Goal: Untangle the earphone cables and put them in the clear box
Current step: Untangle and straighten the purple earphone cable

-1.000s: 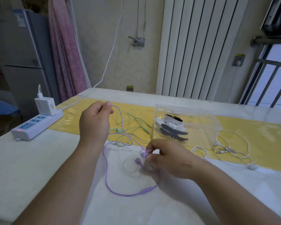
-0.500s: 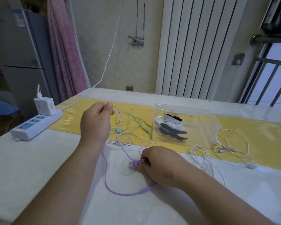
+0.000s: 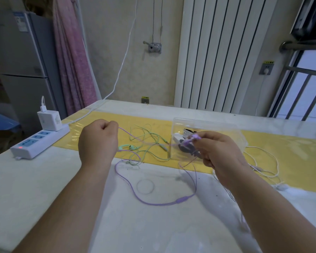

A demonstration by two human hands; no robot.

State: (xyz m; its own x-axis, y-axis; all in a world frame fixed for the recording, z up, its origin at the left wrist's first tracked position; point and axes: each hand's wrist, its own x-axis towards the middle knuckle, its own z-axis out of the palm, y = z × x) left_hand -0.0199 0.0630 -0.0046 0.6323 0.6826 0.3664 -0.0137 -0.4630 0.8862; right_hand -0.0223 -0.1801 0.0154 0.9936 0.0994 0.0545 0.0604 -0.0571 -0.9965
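On the pale table [image 3: 35, 179], across a yellow runner [image 3: 290, 152], the untangling step is in hand, judged from the cable drawn taut between two raised hands. Left hand [image 3: 98, 141]: a closed fist, thumb and forefinger pinching the purple earphone cable [image 3: 153, 202] near one end. Right hand [image 3: 219, 156]: fingertips pinching the earbud end of the same cable, held in front of the clear box [image 3: 208, 125]. Between the hands one stretch of purple cable runs above the green earphone cable [image 3: 148, 143]; the remainder drops in a loop onto the table, its inline control lying flat near the front. Near the left wrist purple and green strands cross, though whether they are knotted cannot be told. The next move probably calls for lifting the purple loop clear of the green tangle, gathering it, and lowering it into the box just behind the right hand. Count: one purple cable, one green cable, and white earphone cable [image 3: 266, 161] right of the box, one set or two not being distinguishable; one clear box, holding dark and white items too indistinct to name; one power strip [image 3: 38, 143] at left, bearing one charger [image 3: 49, 120].
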